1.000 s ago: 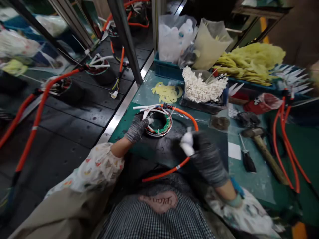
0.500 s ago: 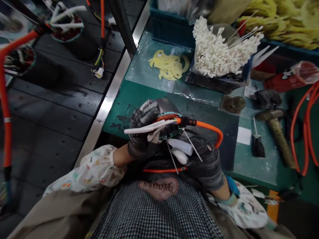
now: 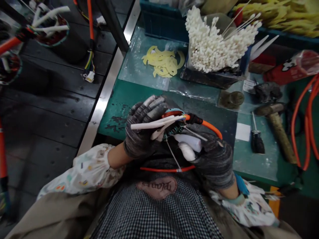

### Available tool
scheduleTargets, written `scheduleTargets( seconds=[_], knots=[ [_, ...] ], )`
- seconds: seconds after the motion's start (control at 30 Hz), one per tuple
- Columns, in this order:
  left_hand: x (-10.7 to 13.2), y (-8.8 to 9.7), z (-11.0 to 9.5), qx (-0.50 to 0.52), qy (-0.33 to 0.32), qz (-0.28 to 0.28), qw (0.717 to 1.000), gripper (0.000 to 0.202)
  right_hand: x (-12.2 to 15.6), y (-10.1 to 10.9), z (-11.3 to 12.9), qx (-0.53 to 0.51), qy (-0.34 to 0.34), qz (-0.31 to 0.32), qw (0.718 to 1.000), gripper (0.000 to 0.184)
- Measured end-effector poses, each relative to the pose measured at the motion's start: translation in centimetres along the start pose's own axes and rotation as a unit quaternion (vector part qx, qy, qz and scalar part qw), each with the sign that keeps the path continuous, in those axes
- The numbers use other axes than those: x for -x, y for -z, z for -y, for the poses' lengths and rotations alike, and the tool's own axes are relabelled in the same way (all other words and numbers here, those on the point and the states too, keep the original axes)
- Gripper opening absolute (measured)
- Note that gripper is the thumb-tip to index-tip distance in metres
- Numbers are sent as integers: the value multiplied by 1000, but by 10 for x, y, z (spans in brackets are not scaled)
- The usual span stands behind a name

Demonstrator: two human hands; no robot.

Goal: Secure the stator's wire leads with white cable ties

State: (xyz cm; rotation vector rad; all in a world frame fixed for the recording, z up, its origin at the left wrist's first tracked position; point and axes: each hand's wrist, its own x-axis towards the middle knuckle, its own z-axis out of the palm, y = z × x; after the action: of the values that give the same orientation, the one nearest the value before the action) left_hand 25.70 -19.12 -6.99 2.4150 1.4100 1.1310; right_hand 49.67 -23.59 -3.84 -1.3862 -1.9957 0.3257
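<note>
Both my hands wear dark knit gloves and hold a round motor stator (image 3: 171, 124) tipped on edge over my lap at the bench's front edge. My left hand (image 3: 143, 127) wraps round the stator's left side, fingers closed over it. My right hand (image 3: 211, 156) grips its right side; two fingertips are wrapped in white tape. White sleeved leads (image 3: 154, 125) stick out to the left over my left hand. An orange cable (image 3: 209, 126) runs from the stator, loops right and passes back under my hands. Thin white tie tails (image 3: 173, 154) hang from the winding.
On the green bench (image 3: 124, 99) behind lie yellow paper slips (image 3: 163, 61), a box of white cable ties (image 3: 216, 46), a hammer (image 3: 276, 127), a small dark-handled tool (image 3: 256, 141) and orange cables (image 3: 302, 122). Left, a dark conveyor (image 3: 50, 89) carries other stators (image 3: 51, 28).
One second ago the stator lay flat on the bench under my left hand. It has since been lifted toward me and tipped on edge, now held in both hands.
</note>
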Motion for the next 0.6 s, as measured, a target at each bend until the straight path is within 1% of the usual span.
scheduleTargets(
  seconds=[0.1,0.2,0.3,0.37,0.43,0.5,0.6],
  knots=[
    [-27,4,-6,-42,-54,30,997,50,-6,10,-5,31,-5,2,1000,20],
    [-51,4,-8,-38,-65,94,993,54,-11,12,-6,21,-29,17,999,19],
    [-69,0,-8,-17,-37,142,989,59,-11,10,-8,19,-47,6,999,27],
    [-79,-1,-11,-9,-16,179,984,60,-11,9,-11,38,-39,-19,998,29],
    [-90,-2,-15,-13,2,213,977,55,-10,10,-14,61,-29,-38,997,27],
    [-101,-4,-20,-24,21,239,971,46,-10,10,-19,74,-38,-44,996,25],
    [-116,-7,-25,-32,32,260,965,38,-11,9,-28,86,-59,-65,992,29]
  ],
)
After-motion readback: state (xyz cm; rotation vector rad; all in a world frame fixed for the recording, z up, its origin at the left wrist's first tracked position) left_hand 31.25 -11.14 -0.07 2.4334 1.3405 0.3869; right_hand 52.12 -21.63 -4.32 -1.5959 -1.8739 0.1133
